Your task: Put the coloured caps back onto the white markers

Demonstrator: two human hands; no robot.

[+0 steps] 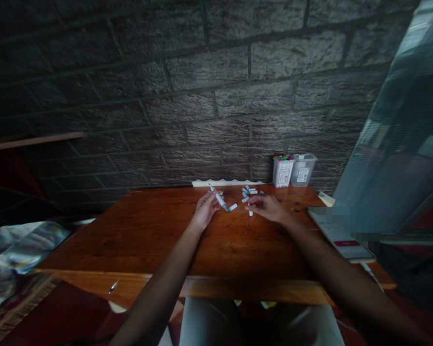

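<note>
My left hand (206, 208) is closed round a white marker (218, 197) with a dark tip, held slanted above the wooden table (147, 235). A loose light-blue-ended cap or marker (233, 207) lies just right of it. My right hand (266, 206) rests palm down on the table beside a small heap of white markers (249, 192); its fingers curl over one marker (250, 213), and I cannot see if they grip it.
Against the brick wall stand two clear tubs: one (282, 170) full of markers, the other (303, 169) apparently bare. A scalloped white strip (225, 182) lies at the table's back edge. A phone or tablet (341, 235) lies at the right. Patterned cloth (14, 250) is at left.
</note>
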